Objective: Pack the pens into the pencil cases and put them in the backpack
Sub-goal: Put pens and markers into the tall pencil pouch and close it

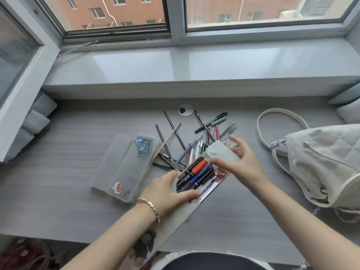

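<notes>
On the grey wood-grain bench [58, 172], a flat frosted plastic box [126, 168] lies at the left, closed, a blue shield-shaped sticker near its far end and a red one near its close end. Just right of it the left hand [165, 191], a metal link bracelet [151, 209] on its wrist, curls shut around the near side of a translucent soft case [194, 184]; this grip holds the case tilted over the bench. The case's mouth gapes, packed with markers [196, 174] in black, red and blue barrels. Behind it a loose fan of pens [194, 137] and slim dark pencils lies spread on the bench, beside a round cable grommet [186, 109]. The right hand [243, 162] has its thumb and fingers pinched on the case's snap-button flap [220, 154]. Well right sits a cream quilted backpack [327, 164], slumped, with its looped strap on the bench.
</notes>
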`<state>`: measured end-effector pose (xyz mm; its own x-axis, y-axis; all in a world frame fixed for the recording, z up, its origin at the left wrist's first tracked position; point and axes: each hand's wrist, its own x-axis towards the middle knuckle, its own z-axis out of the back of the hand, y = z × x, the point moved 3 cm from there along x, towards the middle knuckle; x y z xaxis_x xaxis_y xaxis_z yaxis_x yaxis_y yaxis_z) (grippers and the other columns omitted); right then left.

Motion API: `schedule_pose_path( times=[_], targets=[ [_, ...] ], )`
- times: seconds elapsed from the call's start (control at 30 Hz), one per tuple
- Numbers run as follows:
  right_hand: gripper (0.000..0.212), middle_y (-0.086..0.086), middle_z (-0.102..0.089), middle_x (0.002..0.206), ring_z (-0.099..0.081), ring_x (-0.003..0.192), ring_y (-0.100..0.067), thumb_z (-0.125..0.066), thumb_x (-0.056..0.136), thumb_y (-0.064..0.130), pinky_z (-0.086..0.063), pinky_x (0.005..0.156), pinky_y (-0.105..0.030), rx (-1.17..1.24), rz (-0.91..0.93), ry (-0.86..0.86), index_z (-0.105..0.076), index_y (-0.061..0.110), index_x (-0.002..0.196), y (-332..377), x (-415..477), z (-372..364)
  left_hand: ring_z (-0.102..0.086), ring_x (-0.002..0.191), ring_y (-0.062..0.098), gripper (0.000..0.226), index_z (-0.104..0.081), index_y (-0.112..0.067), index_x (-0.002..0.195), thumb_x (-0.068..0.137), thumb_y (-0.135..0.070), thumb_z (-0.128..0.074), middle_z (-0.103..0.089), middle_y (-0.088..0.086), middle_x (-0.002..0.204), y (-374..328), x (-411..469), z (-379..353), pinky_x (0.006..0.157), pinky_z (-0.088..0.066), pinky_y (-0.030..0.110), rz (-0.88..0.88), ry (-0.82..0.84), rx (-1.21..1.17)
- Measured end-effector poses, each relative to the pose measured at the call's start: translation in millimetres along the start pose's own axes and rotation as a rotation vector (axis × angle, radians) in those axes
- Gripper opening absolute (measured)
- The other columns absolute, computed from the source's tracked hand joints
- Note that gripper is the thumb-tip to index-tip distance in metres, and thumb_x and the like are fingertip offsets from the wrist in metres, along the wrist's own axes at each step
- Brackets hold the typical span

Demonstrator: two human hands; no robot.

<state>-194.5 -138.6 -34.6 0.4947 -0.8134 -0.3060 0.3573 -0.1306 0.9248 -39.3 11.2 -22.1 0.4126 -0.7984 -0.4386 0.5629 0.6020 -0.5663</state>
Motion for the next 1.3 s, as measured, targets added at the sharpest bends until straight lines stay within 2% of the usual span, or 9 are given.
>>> schedule_pose_path(
  times=[0.13,0.23,0.43,0.6,0.7,0.83,0.97,1.17,1.3],
  targets=[
    [0.071,0.003,-0.064,0.099,-0.062,0.076,-0.004,-0.086,0.054,0.018,-0.050,0.056,-0.010,-0.051,-0.045,0.158,-0.053,0.021,0.116,-3,-4,-6,-0.061,0.093,0.017,0.059,-0.050,-0.040,0.099,0.054,-0.076,-0.060,-0.067,-0.006,0.098,1,7,5,0.071,-0.044,0.027,-0.029,0.046,0.179],
    [0.055,0.001,-0.064,0.082,-0.058,0.048,-0.002,-0.085,0.057,0.013,-0.046,0.039,-0.019,-0.037,-0.075,0.114,-0.057,0.023,0.102,-8,-10,-10,-0.061,0.097,0.017,0.072,-0.044,-0.041,0.114,0.054,-0.077,-0.059,-0.065,-0.004,0.107,-1,11,4,0.070,-0.041,0.026,-0.047,0.133,0.250],
    [0.023,-0.003,-0.063,0.065,-0.057,0.043,-0.002,-0.082,0.063,0.011,-0.045,0.039,-0.018,0.125,-0.247,0.081,-0.063,0.013,0.075,-27,-11,-3,-0.049,0.119,0.015,0.125,-0.001,-0.037,0.141,0.042,-0.075,-0.068,-0.043,-0.005,0.135,6,7,11,0.088,-0.043,0.031,-0.168,0.145,0.337],
    [0.020,-0.002,-0.061,0.064,-0.055,0.050,-0.009,-0.081,0.065,0.012,-0.046,0.039,-0.017,0.163,-0.326,-0.016,-0.062,0.012,0.073,-35,-11,5,-0.042,0.119,0.016,0.136,0.041,-0.033,0.127,0.043,-0.077,-0.057,-0.032,-0.004,0.134,36,-6,8,0.097,-0.035,0.036,-0.188,0.070,0.666],
    [0.019,-0.002,-0.061,0.064,-0.053,0.051,-0.009,-0.080,0.066,0.011,-0.046,0.038,-0.016,0.182,-0.330,-0.046,-0.062,0.012,0.073,-32,-9,11,-0.036,0.120,0.017,0.126,0.015,-0.029,0.142,0.049,-0.070,-0.060,-0.036,-0.007,0.130,58,-11,17,0.101,-0.029,0.043,0.016,0.013,0.660],
    [0.019,-0.004,-0.062,0.066,-0.053,0.052,-0.011,-0.079,0.067,0.009,-0.045,0.038,-0.016,0.196,-0.283,-0.088,-0.061,0.012,0.074,-26,-11,15,-0.030,0.116,0.019,0.101,-0.022,-0.035,0.136,0.050,-0.061,-0.068,-0.038,-0.011,0.126,69,-19,31,0.093,-0.039,0.038,0.090,-0.121,0.404],
    [0.019,-0.005,-0.063,0.070,-0.056,0.055,-0.012,-0.078,0.068,0.010,-0.045,0.039,-0.017,0.160,-0.184,-0.095,-0.063,0.011,0.080,-13,-19,3,-0.028,0.109,0.019,0.094,-0.032,-0.032,0.132,0.051,-0.049,-0.075,-0.041,-0.010,0.122,46,-19,27,0.090,-0.041,0.032,-0.026,-0.217,0.326],
    [0.019,-0.003,-0.065,0.072,-0.059,0.057,-0.011,-0.076,0.071,0.015,-0.048,0.042,-0.018,0.155,-0.082,-0.150,-0.061,0.012,0.082,7,-34,7,-0.034,0.111,0.022,0.090,-0.039,-0.032,0.129,0.048,-0.050,-0.075,-0.047,-0.010,0.118,17,-21,31,0.070,-0.049,0.035,-0.108,-0.346,0.375],
    [0.019,0.012,-0.070,0.069,-0.062,0.060,0.004,-0.072,0.070,0.033,-0.050,0.055,-0.015,0.029,-0.053,0.035,-0.064,0.022,0.082,17,-42,-2,-0.038,0.105,0.021,0.086,-0.043,-0.029,0.126,0.048,-0.048,-0.075,-0.051,-0.009,0.112,6,-21,25,0.065,-0.044,0.030,-0.180,-0.374,0.361]
  ],
)
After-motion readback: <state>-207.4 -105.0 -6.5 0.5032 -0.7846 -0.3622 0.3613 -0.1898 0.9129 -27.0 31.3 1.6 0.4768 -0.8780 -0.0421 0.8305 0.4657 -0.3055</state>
